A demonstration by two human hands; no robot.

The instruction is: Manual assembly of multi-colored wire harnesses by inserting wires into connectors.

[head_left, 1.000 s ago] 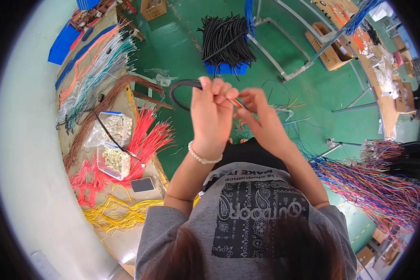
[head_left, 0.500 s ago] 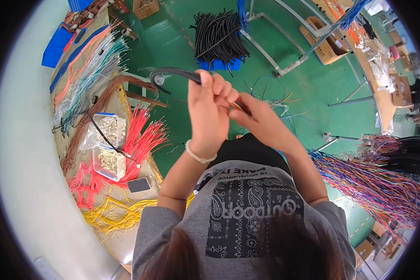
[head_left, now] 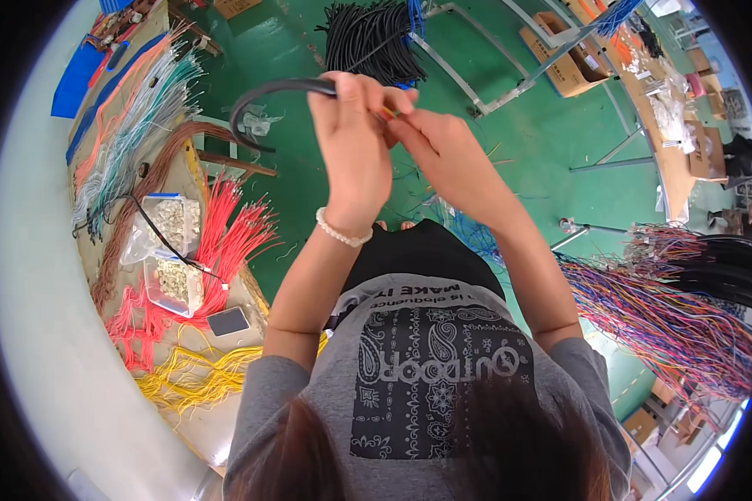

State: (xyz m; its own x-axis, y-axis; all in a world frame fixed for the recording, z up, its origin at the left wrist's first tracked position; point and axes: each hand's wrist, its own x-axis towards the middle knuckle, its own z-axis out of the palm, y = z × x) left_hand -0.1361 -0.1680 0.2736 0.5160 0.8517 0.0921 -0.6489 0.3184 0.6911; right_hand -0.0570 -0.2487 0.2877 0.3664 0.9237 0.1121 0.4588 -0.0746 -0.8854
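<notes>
My left hand [head_left: 349,142] is closed around a black cable [head_left: 251,102], raised in front of me. The cable's free part arches out to the left and hooks back down. A few thin coloured wires [head_left: 388,113], red and yellow among them, show in the small gap between my hands. My right hand [head_left: 443,154] pinches these wires with its thumb and fingers, close against the left fingertips. Where the wires meet the cable is hidden behind my fingers.
To the left, a bench carries red wires [head_left: 241,219], yellow wires [head_left: 196,367], two tubs of pale connectors [head_left: 175,280] and a phone [head_left: 228,321]. Black cables [head_left: 372,42] are heaped ahead, beside a metal frame [head_left: 501,100]. Multicoloured wire bundles [head_left: 652,309] hang at the right.
Both hands have risen farther ahead, still together, and the view has shifted a little. The black cable's arch now reaches farther left.
</notes>
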